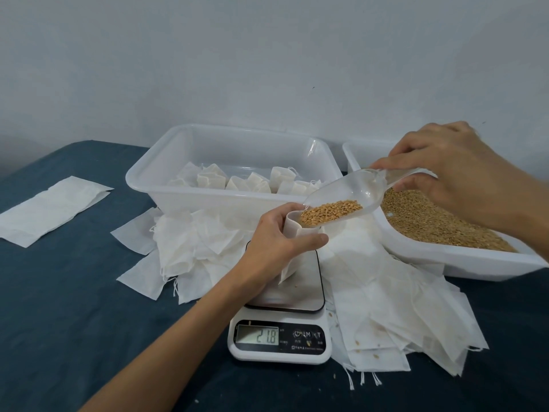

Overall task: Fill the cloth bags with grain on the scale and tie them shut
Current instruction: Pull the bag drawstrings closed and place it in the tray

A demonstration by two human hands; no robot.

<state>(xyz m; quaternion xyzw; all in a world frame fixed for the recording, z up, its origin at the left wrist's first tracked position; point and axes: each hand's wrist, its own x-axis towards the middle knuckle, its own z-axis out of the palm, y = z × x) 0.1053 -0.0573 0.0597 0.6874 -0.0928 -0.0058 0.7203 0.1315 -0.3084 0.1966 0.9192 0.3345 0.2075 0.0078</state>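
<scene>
My left hand [276, 242] grips a small white cloth bag [292, 233] and holds its mouth open while it stands on the steel plate of a white digital scale [285, 331]. The display reads 21.8. My right hand [454, 176] holds the handle of a clear plastic scoop [356, 188], tilted down to the left. Golden grain [329, 211] sits at the scoop's lip, right at the bag's mouth. To the right, a white tray [445, 257] holds loose grain [430, 221].
A white tub [190, 191] behind the scale holds several filled, tied bags [252, 181]. Empty cloth bags lie heaped left [184, 248] and right [401, 307] of the scale. Folded white cloth [50, 209] lies far left on the dark blue tabletop. A wall stands behind.
</scene>
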